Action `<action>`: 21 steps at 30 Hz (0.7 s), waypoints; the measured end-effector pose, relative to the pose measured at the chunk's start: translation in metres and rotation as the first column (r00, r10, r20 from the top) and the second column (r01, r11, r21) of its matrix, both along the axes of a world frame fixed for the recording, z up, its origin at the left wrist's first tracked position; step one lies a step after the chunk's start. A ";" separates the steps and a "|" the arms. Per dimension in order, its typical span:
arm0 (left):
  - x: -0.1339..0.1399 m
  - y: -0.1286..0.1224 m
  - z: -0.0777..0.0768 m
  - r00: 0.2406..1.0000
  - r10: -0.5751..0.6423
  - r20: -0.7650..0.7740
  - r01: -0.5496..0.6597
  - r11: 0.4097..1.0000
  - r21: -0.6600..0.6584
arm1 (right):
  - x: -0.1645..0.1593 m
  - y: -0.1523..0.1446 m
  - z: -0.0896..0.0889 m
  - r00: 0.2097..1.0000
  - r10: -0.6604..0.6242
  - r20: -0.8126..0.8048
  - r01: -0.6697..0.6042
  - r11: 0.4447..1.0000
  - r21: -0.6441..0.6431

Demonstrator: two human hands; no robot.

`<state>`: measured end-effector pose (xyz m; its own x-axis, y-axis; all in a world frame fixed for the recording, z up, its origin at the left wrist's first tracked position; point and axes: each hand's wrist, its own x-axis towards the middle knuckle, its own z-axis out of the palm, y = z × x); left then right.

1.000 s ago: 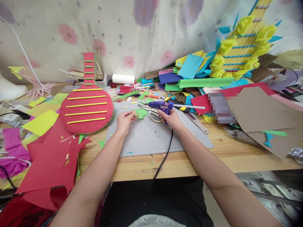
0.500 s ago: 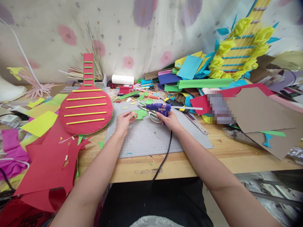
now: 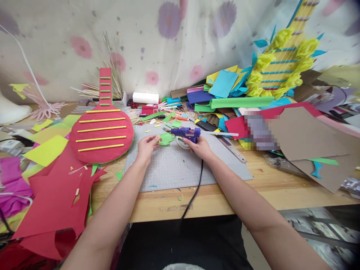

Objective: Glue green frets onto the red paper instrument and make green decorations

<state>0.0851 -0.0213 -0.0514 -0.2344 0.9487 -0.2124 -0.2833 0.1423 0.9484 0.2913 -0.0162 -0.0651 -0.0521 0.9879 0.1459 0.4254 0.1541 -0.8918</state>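
My right hand (image 3: 200, 148) grips a purple hot glue gun (image 3: 184, 133), with a long white glue stick (image 3: 221, 133) jutting out of its rear and a black cord (image 3: 196, 191) running down past the table edge. Its nozzle points left, toward my left hand (image 3: 147, 147). The thumb and fingers of my left hand are pinched on a small green piece, mostly hidden. Just beyond the fingertips is a green paper scrap (image 3: 166, 139). Partly covered by the glue gun are scissors with a pale handle (image 3: 182, 143), lying on the grey cutting mat (image 3: 174, 168).
A red paper guitar shape (image 3: 101, 135) with yellow and green strips lies left, beside red sheets (image 3: 53, 198). A metal ruler (image 3: 232, 149) rests on the mat's right. Behind are coloured paper scraps and a yellow flowered guitar (image 3: 281, 71); brown cardboard (image 3: 306, 135) is at right.
The view has tilted slightly, so everything sits a little lower. The glue gun has shifted slightly left, its nozzle nearer the green scrap. Both hands keep their grips.
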 end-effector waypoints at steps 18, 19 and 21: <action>-0.009 0.002 0.007 0.963 0.007 0.271 0.019 0.995 -0.094 | -0.009 -0.009 0.004 0.981 0.092 0.173 -0.117 0.983 0.141; -0.010 0.003 0.006 0.959 0.004 0.283 0.023 0.995 -0.093 | -0.009 -0.009 0.004 0.981 0.097 0.168 -0.122 0.981 0.149; -0.010 0.004 0.005 0.955 -0.001 0.297 0.028 0.996 -0.087 | -0.008 -0.009 0.006 0.981 0.119 0.155 -0.145 0.975 0.166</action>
